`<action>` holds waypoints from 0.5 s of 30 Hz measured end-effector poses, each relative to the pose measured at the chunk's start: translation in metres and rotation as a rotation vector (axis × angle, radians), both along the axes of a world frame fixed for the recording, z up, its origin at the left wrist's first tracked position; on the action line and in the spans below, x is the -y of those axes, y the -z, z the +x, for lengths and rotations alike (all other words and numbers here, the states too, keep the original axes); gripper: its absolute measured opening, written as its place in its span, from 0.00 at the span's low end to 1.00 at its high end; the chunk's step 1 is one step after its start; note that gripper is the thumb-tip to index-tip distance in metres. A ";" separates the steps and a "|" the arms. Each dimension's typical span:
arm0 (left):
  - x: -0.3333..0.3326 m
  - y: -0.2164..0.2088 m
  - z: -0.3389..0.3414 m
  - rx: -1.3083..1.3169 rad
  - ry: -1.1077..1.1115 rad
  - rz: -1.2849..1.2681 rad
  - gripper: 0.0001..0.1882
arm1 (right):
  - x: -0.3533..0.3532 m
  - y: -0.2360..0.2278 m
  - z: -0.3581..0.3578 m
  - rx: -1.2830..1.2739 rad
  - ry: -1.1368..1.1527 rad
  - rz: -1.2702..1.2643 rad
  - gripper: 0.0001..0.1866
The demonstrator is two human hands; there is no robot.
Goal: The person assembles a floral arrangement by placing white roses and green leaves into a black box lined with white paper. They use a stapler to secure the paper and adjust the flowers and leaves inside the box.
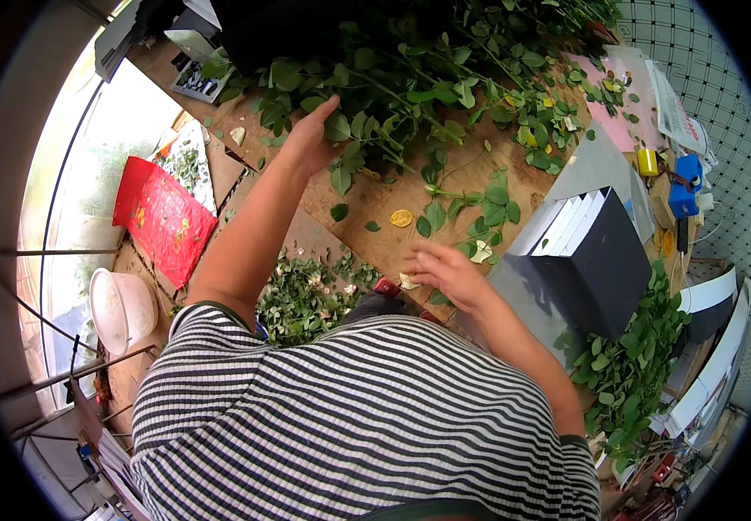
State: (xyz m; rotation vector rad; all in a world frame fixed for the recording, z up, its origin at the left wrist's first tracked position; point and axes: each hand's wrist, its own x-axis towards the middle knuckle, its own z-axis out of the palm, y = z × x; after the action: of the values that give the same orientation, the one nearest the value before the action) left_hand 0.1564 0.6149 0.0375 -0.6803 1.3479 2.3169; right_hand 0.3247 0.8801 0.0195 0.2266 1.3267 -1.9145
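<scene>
A large pile of green leafy stems, rose-like in their leaves, covers the far side of the wooden table. My left hand reaches to the near left edge of this pile. One finger is stretched out along the leaves; the others are partly hidden, and no held stem shows. Above the table's near edge hovers my right hand, its fingers loosely apart and nothing visible in them. Between the hands lie a yellow leaf and a thin stem with green leaves.
To the right stands a black box with white inserts, more leafy stems beyond it. Cut leaves and pale blooms heap up below the table edge. A red plastic bag and a white bucket are at left.
</scene>
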 end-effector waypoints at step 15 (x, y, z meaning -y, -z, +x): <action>-0.003 -0.007 -0.034 0.086 -0.108 0.191 0.23 | 0.100 0.025 -0.097 0.256 0.346 -0.211 0.14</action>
State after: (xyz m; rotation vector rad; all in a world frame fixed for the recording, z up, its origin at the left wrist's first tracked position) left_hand 0.1225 0.6183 0.0443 -0.7983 1.0595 2.4306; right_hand 0.2282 0.7802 -0.0050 0.6046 0.9538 -2.2069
